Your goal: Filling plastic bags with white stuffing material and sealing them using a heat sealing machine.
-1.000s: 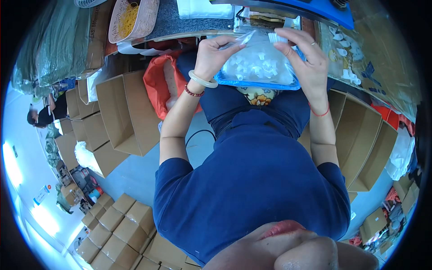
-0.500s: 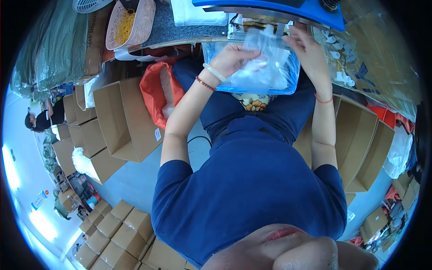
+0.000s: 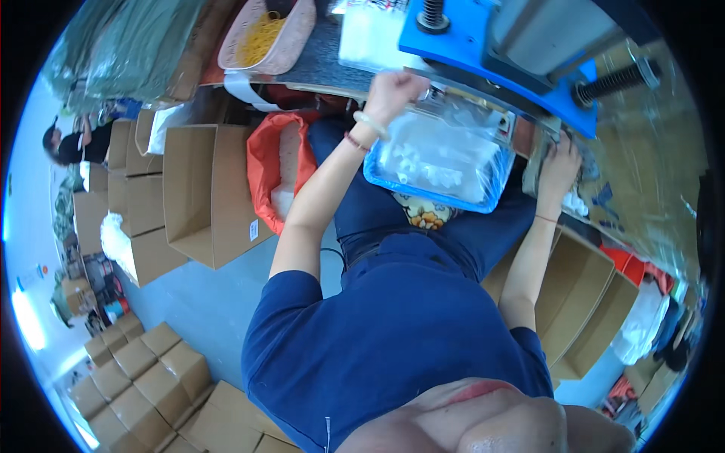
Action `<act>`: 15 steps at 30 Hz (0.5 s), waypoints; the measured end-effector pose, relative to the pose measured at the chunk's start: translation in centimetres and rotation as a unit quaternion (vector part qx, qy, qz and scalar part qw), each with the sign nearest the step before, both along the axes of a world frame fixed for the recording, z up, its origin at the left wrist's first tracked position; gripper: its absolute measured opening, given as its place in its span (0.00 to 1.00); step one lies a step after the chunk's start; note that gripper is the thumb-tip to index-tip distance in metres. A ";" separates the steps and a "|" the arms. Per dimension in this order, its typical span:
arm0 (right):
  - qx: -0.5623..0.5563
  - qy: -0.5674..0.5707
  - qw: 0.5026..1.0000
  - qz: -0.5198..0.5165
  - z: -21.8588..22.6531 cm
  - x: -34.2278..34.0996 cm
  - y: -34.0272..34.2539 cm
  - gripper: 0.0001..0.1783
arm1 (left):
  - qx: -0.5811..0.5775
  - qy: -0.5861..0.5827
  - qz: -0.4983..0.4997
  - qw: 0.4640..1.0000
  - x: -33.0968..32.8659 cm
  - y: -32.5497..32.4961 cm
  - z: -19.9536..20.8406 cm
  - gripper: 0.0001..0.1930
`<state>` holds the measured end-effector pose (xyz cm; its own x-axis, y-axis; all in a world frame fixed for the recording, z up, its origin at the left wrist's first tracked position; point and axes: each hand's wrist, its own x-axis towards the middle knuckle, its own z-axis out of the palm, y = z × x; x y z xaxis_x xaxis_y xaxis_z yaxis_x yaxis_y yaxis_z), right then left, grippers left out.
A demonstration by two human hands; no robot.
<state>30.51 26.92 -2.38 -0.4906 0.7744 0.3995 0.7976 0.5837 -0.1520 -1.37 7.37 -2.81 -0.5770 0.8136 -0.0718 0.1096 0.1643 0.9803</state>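
Note:
My left hand [image 3: 396, 94] is closed at the front edge of the workbench, beside a blue press [image 3: 461, 45]. What its fingers hold, if anything, is hidden. Low in front of the bench is a blue-rimmed tray [image 3: 483, 204], holding clear plastic bags [image 3: 461, 143] and small white plastic pieces [image 3: 430, 175]. To the right of the press, my right hand [image 3: 560, 170] reaches down among more small white pieces [image 3: 577, 204]; its fingers are bent and slightly apart, with the tips partly hidden. I see nothing held in it.
A pink basket [image 3: 291, 41] of yellow rubber bands and a stack of clear bags [image 3: 370, 38] lie on the bench. At left stand a red sack [image 3: 264, 158] and open cardboard boxes [image 3: 192, 204]; another open box [image 3: 574, 287] is at right. Someone in black [image 3: 72, 147] is far left.
The clear bag held up between my hands is no longer raised. My right hand has moved down and right to the white pieces; my left hand has closed nearer the press. The view has shifted.

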 end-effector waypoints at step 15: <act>-0.013 0.140 0.990 0.029 1.0 1.7 -1.5 0.12 | 0.014 0.595 0.090 0.799 -2.6 -1.6 0.4 0.30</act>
<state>32.21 25.42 -1.36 -0.4077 0.7597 0.5066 0.6871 0.6207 -0.3778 -3.93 5.74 -2.37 -0.3321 0.7010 0.6311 0.9429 0.2633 0.2037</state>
